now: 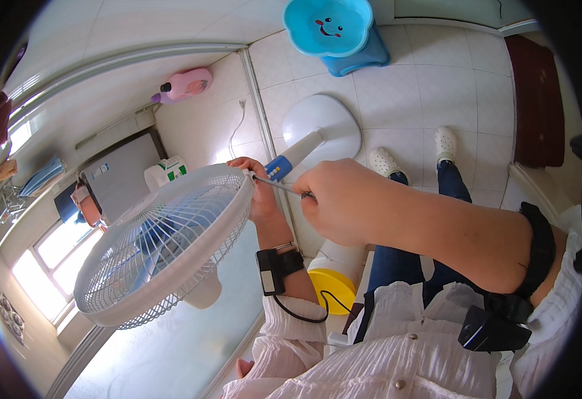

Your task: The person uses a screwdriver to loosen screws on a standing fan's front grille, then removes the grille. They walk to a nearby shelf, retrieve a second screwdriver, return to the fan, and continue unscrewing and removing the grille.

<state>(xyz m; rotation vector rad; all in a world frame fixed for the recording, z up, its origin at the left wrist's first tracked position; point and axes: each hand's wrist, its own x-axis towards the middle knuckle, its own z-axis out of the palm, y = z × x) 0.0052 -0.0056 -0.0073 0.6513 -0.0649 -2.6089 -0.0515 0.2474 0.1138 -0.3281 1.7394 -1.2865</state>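
Note:
A white pedestal fan with a round wire guard and blue blades fills the left of the view. Its blue control panel shows on the pole, and its pale base stands on the tiles. My left hand is closed on the guard's rim at its right edge. My right hand is wrapped round a screwdriver, whose handle is mostly hidden in the fist. The thin metal shaft runs left, its tip at or very near a small clip on the rim.
Beyond the base stands a blue basin stool. A pink bottle sits past the door track, near a white cord. Below my left forearm is a white bucket with a yellow end. A dark red mat lies right.

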